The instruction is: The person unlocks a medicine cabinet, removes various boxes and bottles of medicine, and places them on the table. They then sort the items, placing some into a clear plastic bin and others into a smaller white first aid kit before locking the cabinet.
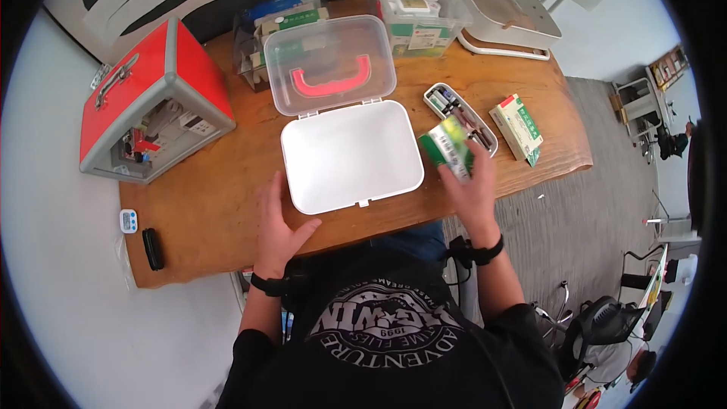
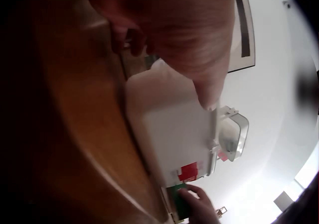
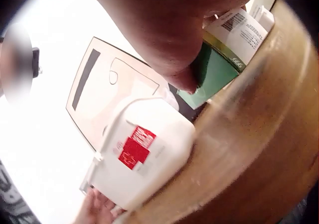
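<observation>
A white storage box [image 1: 352, 159] stands on the wooden table with its clear lid [image 1: 331, 45] tipped back; a pink handle [image 1: 333, 79] sits on the lid. The box's inside looks bare, and a red label [image 3: 135, 148] marks its outer wall. My right hand [image 1: 475, 191] grips a green and white medicine carton [image 1: 447, 150] just right of the box, with thumb and fingers on its sides. By the box's front left corner is my left hand [image 1: 280, 229], fingers extended and thumb spread apart, close alongside the wall.
A white tray of small items [image 1: 485, 132] and another medicine carton [image 1: 519, 127] lie to the right. Behind stand clear bins [image 1: 416, 34] of packages. A red and silver case [image 1: 163, 95], a small timer [image 1: 128, 220] and a black case [image 1: 153, 249] are on the left.
</observation>
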A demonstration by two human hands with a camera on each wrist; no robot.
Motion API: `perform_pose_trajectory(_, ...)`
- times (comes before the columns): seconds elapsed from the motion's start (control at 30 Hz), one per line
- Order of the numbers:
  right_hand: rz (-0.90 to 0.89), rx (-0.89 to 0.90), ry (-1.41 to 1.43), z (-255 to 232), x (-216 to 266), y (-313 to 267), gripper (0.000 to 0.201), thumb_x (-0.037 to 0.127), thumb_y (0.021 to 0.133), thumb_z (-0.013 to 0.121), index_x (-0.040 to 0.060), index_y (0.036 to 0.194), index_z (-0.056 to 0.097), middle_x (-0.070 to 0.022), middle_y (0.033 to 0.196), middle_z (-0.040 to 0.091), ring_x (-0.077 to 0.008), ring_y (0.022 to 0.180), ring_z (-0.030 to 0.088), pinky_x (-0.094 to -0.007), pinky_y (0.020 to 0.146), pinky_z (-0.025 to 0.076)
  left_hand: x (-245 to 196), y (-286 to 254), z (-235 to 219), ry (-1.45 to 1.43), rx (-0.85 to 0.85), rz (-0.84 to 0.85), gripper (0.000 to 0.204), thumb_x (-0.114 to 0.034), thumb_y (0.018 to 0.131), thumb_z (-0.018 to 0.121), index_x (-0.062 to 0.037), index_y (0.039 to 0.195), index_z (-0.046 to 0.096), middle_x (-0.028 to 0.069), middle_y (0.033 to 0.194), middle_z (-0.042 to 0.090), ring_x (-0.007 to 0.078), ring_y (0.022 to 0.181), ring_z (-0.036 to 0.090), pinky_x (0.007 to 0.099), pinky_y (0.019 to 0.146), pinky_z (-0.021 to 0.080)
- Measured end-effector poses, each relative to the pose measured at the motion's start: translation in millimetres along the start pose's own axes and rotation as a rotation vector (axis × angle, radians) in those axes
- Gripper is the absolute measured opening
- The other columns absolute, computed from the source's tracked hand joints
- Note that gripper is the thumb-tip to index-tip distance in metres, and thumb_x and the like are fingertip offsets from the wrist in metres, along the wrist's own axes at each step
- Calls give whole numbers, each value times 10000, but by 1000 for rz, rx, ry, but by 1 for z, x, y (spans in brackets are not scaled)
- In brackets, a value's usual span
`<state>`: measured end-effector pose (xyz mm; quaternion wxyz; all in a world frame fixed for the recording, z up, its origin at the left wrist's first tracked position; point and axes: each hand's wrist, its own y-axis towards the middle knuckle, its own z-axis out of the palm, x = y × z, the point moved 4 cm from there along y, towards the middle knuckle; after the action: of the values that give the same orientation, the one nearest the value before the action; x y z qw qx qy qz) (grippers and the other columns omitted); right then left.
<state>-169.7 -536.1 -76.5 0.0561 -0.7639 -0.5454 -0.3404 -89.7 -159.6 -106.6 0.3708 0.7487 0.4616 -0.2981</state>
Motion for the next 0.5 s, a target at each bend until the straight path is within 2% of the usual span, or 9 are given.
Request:
perform_pose_trajectory(0.07,-6,-199,134,-28,20,8,693,154,822,841,27,1430,533,-212,1427,560,-406,1309,530,-487,1080,452,6,-2,2,25,94,-55,1026,-298,771,920,-7,1592,378,216,1496,542,413,1358,538,490,1153,449)
perform_pose_trajectory(0.1,-8,-189,134,-40,34,15,693,154,822,841,27,1430,533,-212,1427,560,-406,1309,530,-487,1080,452,4,0,4,43,139,-98,1013,-302,762,927,-16,1579,401,219,1494,547,411,1364,537,491,1150,452)
perform_pose_trajectory(0.17,-343,-137,234,-57,82,38,725,120,817,828,25,1458,506,-216,1442,541,-393,1335,513,-470,1093,452,2,6,8,59,174,-144,1000,-306,753,934,-24,1567,425,221,1493,551,409,1370,536,492,1147,455)
perform_pose_trajectory(0.27,-603,270,198,-40,145,65,798,174,784,855,45,1483,492,-229,1360,581,-408,1278,559,-482,1087,474,3,14,12,52,179,-140,960,-307,752,931,-32,1541,459,224,1471,567,425,1357,543,502,1131,466)
perform_pose_trajectory(0.3,-612,278,198,-29,155,72,798,174,784,855,45,1483,492,-229,1360,581,-408,1278,559,-482,1087,474,6,14,13,24,176,-134,942,-310,752,928,-29,1527,473,224,1457,580,423,1348,552,503,1124,470)
perform_pose_trajectory(0.37,-700,486,35,2,173,78,768,257,804,845,71,1470,513,-256,1270,633,-424,1209,623,-472,1042,522,8,14,13,-10,160,-134,925,-313,752,925,-25,1513,487,224,1443,592,421,1339,560,503,1116,474)
perform_pose_trajectory(0.4,-711,496,31,12,179,79,768,257,804,845,71,1470,513,-256,1270,633,-424,1209,623,-472,1042,522,8,13,13,-33,144,-119,921,-319,752,921,-24,1511,491,223,1427,603,417,1324,572,501,1112,475)
perform_pose_trajectory(0.47,-538,702,-266,41,173,78,739,395,827,819,68,1429,542,-234,1167,670,-429,1083,681,-488,917,573,7,12,12,-63,123,-113,918,-326,752,917,-23,1508,494,222,1411,614,413,1308,584,500,1108,477)
perform_pose_trajectory(0.5,-546,713,-364,52,170,76,743,503,854,780,62,1407,551,-220,1100,678,-423,992,708,-495,831,590,6,12,12,-36,109,-84,911,-331,752,915,-22,1503,502,218,1399,623,411,1294,593,499,1108,475)
